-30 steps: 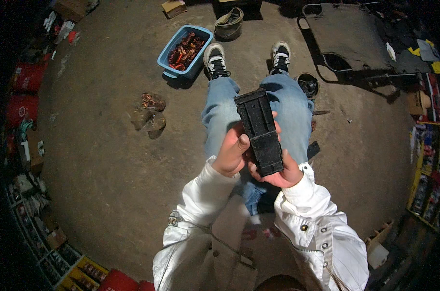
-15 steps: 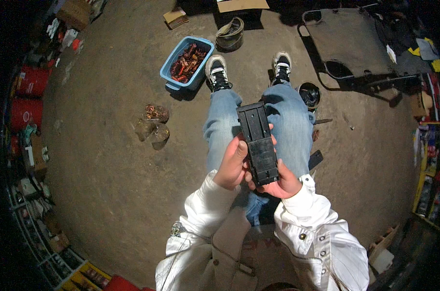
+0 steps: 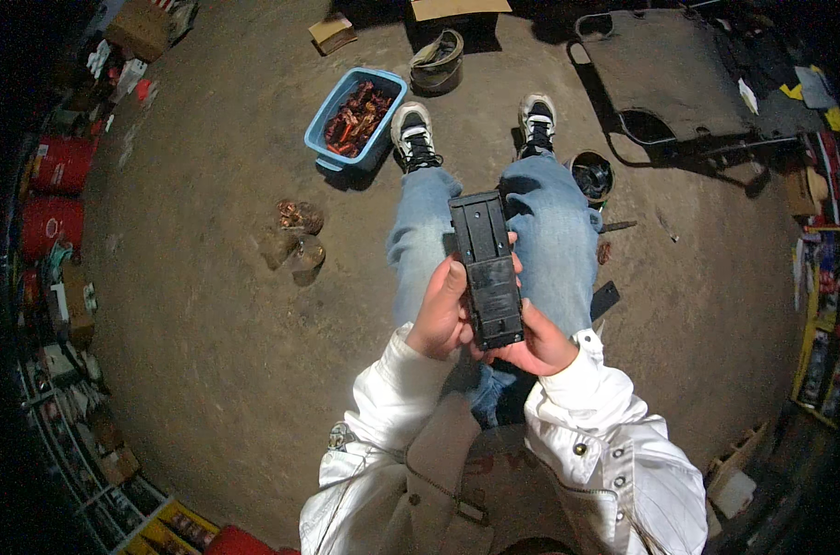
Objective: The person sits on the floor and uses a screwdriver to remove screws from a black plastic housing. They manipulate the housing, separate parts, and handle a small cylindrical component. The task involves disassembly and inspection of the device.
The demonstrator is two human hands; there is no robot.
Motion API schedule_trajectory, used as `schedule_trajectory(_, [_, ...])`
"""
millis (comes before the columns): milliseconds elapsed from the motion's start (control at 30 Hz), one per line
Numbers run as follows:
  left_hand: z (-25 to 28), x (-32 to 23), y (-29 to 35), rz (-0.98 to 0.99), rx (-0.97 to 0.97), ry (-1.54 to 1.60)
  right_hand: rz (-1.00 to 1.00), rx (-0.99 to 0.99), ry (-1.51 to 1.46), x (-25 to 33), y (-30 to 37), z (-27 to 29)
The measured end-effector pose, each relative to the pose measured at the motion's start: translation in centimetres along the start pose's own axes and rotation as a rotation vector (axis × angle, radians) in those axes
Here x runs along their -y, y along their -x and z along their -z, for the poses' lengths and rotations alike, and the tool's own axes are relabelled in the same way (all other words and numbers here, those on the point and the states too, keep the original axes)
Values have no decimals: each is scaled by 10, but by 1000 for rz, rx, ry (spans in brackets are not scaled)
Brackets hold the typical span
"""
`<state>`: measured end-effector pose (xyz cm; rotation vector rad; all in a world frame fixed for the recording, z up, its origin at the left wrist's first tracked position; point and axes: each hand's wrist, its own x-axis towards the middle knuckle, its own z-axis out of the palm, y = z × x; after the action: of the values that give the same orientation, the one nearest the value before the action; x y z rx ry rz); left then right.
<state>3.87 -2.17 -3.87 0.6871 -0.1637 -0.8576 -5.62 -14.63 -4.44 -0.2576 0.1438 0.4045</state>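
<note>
Between my hands, above my thighs, is a black rectangular plastic case [image 3: 491, 277], longer than it is wide, with a ribbed upper half and a smoother panel below. My left hand [image 3: 441, 310] grips its left edge, thumb along the side. Around its lower right corner wraps my right hand [image 3: 537, 340], with some fingertips showing at the right edge and the rest hidden underneath. What the case contains cannot be made out.
A blue tub [image 3: 320, 139] of reddish-brown scraps stands beside my left shoe, with a dark bucket [image 3: 438, 79] behind it. Small bags [image 3: 295, 242] lie at left. A folding cot [image 3: 656, 79] stands far right. Near my right knee sit a small bucket [image 3: 605, 191] and a dark flat piece [image 3: 605, 301].
The black case has tilted slightly and shifted a little toward the left in my hands. Both hands keep hold of it.
</note>
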Motion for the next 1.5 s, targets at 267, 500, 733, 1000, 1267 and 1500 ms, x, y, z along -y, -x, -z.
schedule_trajectory(267, [13, 4, 1, -35, 28, -1, 2, -125, 15, -1, 1, -1])
schedule_trajectory(500, [-4, 4, -3, -39, -206, 44, 173, -517, 837, 16, 12, -20])
schedule_trajectory(733, [-28, 2, -6, -97, -273, -9, 399, -545, 997, 22, 12, -50])
schedule_trajectory(1000, [-16, -5, -1, -96, -310, -221, 376, -578, 1030, 22, 18, -36])
schedule_trajectory(1267, [-21, -13, 1, -226, -266, -313, 362, -454, 1006, 24, 20, -29])
schedule_trajectory(1500, [-25, -18, 1, -230, -202, -262, 213, -393, 643, 26, 15, -26])
